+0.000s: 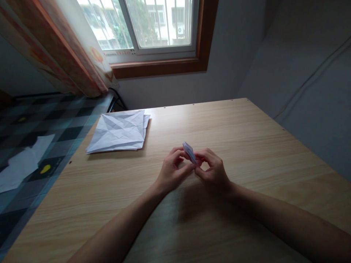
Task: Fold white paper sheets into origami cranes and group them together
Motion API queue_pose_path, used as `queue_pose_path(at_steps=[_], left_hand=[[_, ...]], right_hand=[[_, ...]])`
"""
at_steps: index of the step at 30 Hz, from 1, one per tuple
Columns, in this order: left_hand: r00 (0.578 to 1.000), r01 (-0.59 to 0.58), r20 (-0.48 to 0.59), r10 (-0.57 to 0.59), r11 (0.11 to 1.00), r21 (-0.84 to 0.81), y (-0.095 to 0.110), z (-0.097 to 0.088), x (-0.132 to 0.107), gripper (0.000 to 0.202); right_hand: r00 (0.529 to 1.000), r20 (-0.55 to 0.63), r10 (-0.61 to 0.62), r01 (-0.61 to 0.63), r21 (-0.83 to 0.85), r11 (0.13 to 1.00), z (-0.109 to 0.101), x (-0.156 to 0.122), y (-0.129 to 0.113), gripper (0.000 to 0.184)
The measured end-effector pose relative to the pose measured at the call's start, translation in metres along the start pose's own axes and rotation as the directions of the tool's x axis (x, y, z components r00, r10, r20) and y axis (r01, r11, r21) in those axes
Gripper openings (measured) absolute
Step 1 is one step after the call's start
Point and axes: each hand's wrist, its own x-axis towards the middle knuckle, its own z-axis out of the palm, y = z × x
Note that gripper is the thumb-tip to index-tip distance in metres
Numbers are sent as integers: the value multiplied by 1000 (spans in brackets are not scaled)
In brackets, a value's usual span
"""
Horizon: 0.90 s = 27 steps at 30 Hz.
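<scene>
A small piece of white folded paper [189, 152] is held up above the table, tilted, with its layers seen nearly edge-on. My left hand [174, 168] pinches it from the left between thumb and fingers. From the other side my right hand [212, 168] grips its lower right part, thumb and fingertips pressed together. The two thumbs meet near the paper's lower end. Fingers hide part of the paper, so its full folded shape cannot be made out.
Creased white paper sheets [120, 129] lie stacked at the table's back left. The wooden table [246, 146] stands below a window [161, 25]. A checked bed cover [68, 113] with more white paper [24, 162] is on the left. A cable [307, 82] runs along the right wall.
</scene>
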Motion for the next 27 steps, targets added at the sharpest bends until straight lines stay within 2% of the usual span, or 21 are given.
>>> queue_pose_path(at_steps=[5,9,11,14,15,19,23,27], left_hand=[[992,91,-64,-107,973,-213,-8,1,-1,22],[978,97,-125,-168,892,-442,-7,2,2,36],[971,113,-129,-203,859,-499,-4,1,4,42],[966,170,-85,-246,842,-513,1,-1,6,59],[966,196,-51,-255,843,-501,2,-2,6,59],[959,273,40,-281,874,-402,4,-3,5,29],[953,295,41,-301,884,-363,2,-5,3,31],[939,343,119,-322,868,-359,4,-6,3,34]], right_hand=[[995,64,78,-88,185,979,2,-2,4,21],[988,114,106,-132,255,958,3,-3,7,25],[985,133,110,-144,284,948,2,-3,8,28],[980,164,110,-158,316,936,3,-3,7,28],[978,169,118,-168,320,932,3,-4,7,29],[974,154,164,-204,295,933,5,-7,8,28],[969,197,150,-207,317,926,3,-6,7,32],[988,95,125,-150,335,930,-4,1,4,29]])
